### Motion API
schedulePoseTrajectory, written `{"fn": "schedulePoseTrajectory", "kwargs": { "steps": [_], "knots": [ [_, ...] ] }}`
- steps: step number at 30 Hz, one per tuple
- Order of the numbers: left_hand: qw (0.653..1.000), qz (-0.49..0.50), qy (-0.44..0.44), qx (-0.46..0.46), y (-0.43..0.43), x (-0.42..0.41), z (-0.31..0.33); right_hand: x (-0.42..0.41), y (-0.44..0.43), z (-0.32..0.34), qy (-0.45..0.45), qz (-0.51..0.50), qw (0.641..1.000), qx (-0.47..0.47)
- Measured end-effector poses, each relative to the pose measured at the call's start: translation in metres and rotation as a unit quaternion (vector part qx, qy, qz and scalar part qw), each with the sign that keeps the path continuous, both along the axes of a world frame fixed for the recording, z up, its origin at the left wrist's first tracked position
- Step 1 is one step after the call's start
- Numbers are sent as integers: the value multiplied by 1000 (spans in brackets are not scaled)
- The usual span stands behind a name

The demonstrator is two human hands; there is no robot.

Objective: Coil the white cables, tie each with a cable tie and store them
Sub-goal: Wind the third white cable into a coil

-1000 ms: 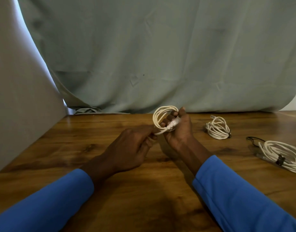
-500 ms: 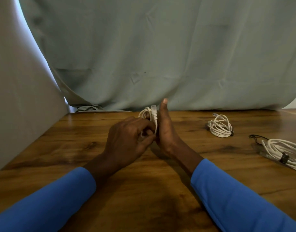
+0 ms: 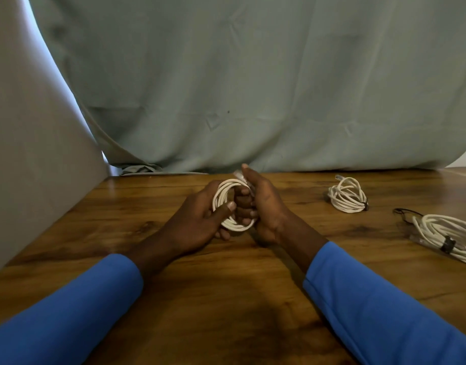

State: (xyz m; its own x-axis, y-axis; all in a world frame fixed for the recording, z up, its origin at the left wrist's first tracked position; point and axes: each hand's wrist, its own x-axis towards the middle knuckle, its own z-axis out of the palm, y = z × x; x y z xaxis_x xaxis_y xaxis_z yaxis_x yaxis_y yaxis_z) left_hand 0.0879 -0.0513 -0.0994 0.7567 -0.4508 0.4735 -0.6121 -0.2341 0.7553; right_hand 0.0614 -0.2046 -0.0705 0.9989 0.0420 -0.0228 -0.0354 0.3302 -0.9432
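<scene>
A white cable wound into a small coil (image 3: 223, 195) is held upright between both hands above the middle of the wooden table (image 3: 121, 206). My left hand (image 3: 197, 219) grips the coil's left side, thumb across its loops. My right hand (image 3: 263, 206) holds the right side with fingers curled through the ring; a cable end sticks up past its fingertips. No tie shows on this coil. Two other white coils lie to the right: a small one (image 3: 347, 195) and a larger one (image 3: 445, 233), each bound by a dark tie.
A thin dark strap or loop (image 3: 404, 213) lies by the larger coil's left end. Grey-green cloth (image 3: 253, 88) hangs along the table's far edge, and a pale panel (image 3: 29, 154) stands at the left.
The coil has turned from edge-on to showing its open ring. My left hand shifted to grip its left side, and my right fingers now curl through the ring.
</scene>
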Motion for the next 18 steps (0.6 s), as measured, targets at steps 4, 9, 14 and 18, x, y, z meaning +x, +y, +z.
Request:
{"fn": "schedulePoseTrajectory", "kwargs": {
  "steps": [4, 9, 14, 18],
  "knots": [
    [986, 76, -132, 62, -8, -3, 2, 4, 1, -1, -7, -83, 996, 23],
    [988, 85, -122, 40, -21, -8, -2, 11, 2, -7, -60, -183, 980, -52],
    [993, 81, -40, -75, -24, -9, -2, 6, 3, -6, -109, -182, 969, -129],
    [981, 138, -92, -105, -33, -15, 1, 11, 8, -7, -113, -181, 970, -117]
  ]
}}
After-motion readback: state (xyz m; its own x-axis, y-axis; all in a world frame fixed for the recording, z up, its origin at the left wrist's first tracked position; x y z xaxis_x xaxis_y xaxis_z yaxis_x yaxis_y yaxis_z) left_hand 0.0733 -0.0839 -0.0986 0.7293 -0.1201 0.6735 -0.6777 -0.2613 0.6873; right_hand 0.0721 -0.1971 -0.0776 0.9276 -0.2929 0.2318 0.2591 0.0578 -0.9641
